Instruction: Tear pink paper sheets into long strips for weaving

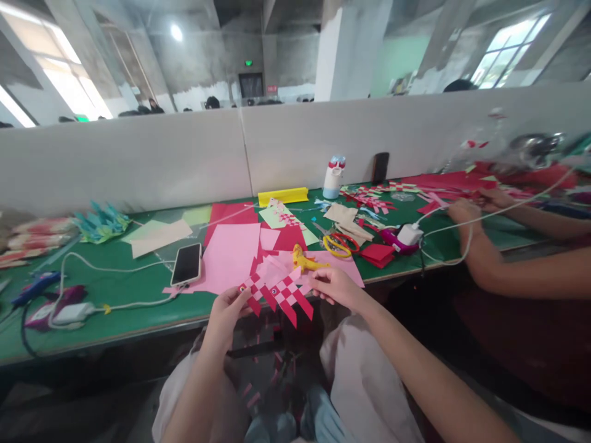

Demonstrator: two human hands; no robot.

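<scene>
Two woven paper fish in red and pink checks are held over the table's front edge, close together and overlapping. My left hand (227,311) pinches the left paper fish (256,295) near its head, with the thumb on top. My right hand (335,287) has its thumb and fingers closed on the right end of the other paper fish (287,291), which has a small round eye. Just behind them lies a yellow tool (302,258), shaped like a small glue gun. Pink paper sheets (233,252) lie beneath and behind the fish.
A phone (187,264) with a white cable lies left. Yellow-handled scissors (337,246), red paper pieces (376,255) and a purple power socket with a white plug (409,234) lie right. A white bottle (334,176) stands behind. Another person's hands (464,215) work at far right.
</scene>
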